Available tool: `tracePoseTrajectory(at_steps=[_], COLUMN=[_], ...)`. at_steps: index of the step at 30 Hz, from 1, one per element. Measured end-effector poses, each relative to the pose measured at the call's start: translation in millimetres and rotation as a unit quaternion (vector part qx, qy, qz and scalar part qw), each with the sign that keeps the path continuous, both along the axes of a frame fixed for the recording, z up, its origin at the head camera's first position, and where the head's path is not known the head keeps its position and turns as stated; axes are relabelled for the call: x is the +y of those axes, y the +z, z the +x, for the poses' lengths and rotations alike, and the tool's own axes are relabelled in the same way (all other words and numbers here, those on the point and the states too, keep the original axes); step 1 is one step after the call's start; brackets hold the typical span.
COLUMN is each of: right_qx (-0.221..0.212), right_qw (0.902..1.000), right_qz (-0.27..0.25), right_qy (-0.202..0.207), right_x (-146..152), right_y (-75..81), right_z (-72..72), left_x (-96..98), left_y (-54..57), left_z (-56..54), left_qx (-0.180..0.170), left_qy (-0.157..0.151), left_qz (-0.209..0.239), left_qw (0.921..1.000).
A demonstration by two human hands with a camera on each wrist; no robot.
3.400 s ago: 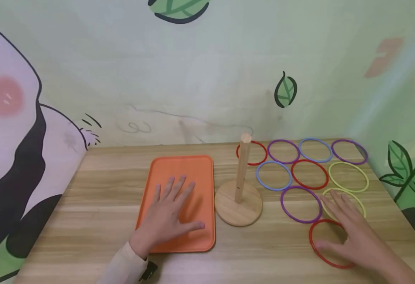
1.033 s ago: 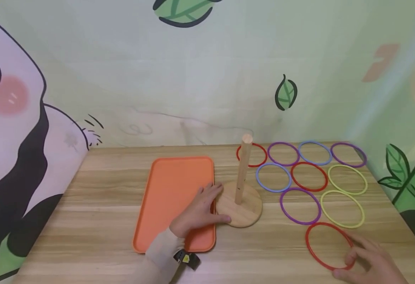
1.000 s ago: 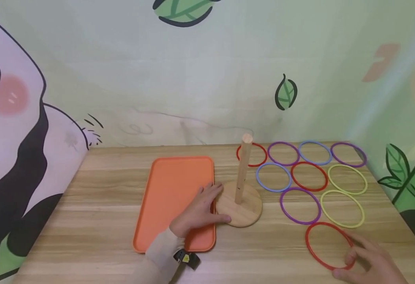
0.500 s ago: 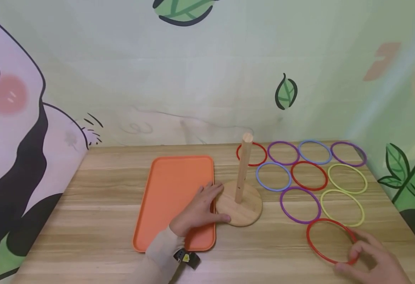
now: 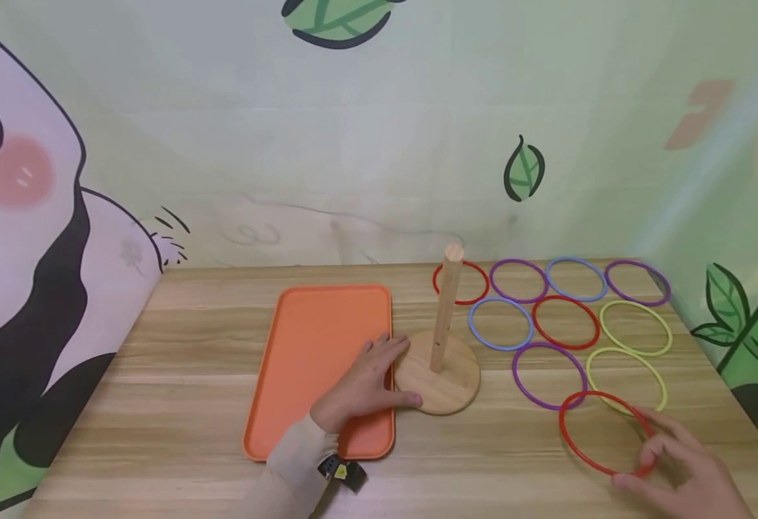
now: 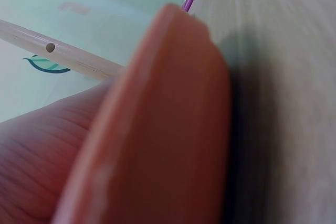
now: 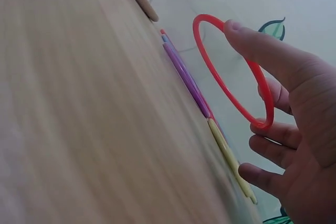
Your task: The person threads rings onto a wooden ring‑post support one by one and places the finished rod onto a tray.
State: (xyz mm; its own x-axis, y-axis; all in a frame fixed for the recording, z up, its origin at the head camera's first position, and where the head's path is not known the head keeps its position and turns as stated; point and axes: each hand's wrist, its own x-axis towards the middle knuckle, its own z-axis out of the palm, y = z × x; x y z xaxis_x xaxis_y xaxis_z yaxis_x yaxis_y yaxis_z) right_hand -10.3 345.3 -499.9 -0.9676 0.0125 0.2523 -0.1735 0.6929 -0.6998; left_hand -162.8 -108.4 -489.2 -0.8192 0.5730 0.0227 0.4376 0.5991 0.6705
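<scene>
My right hand (image 5: pixel 693 468) pinches a thin red ring (image 5: pixel 562 427) between thumb and fingers by its near right edge. The right wrist view shows this ring raised clear of the table and tilted. My left hand (image 5: pixel 362 382) lies across the right part of an orange tray (image 5: pixel 327 324), thumb and fingertips holding the left rim of a wooden peg stand (image 5: pixel 446 386). The stand's round base sits flat beside the tray, its peg (image 5: pixel 446 310) upright and bare. In the left wrist view the tray's edge (image 6: pixel 173 129) hides most of the work.
Several more rings lie flat behind and right of the stand, among them a purple ring (image 5: pixel 515 378), a yellow ring (image 5: pixel 664 393) and a blue ring (image 5: pixel 472 324). A painted wall (image 5: pixel 353 144) closes off the table's (image 5: pixel 190 360) back edge.
My right hand has taken hold of the nearest red ring and raised it; it now overlaps the purple and yellow rings in view. My left hand moved from over the tray to the stand's base.
</scene>
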Motion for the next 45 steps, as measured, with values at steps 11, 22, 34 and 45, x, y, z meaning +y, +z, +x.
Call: tracePoseTrajectory(at_steps=[11, 22, 34, 45], right_qx=[0.019, 0.012, 0.067, 0.063], right_qw=[0.9992, 0.999, 0.9946, 0.9936], right_qz=[0.025, 0.037, 0.034, 0.032], right_qy=[0.024, 0.021, 0.072, 0.088], right_x=[0.9, -4.8, -15.3, -26.3], right_y=[10.8, 21.9, 31.1, 42.1], right_z=[-12.9, -17.7, -29.6, -40.4], left_x=[-0.4, -1.0, -0.9, -0.6], left_y=[-0.1, 0.2, -3.0, -2.8], left_z=[-1.0, -0.8, -1.5, -2.0], left_qx=[-0.005, -0.004, -0.003, -0.001], left_qy=[0.001, -0.001, 0.0, 0.001], left_qz=[0.004, 0.007, 0.009, 0.012], left_qw=[1.0, 1.0, 1.0, 0.9999])
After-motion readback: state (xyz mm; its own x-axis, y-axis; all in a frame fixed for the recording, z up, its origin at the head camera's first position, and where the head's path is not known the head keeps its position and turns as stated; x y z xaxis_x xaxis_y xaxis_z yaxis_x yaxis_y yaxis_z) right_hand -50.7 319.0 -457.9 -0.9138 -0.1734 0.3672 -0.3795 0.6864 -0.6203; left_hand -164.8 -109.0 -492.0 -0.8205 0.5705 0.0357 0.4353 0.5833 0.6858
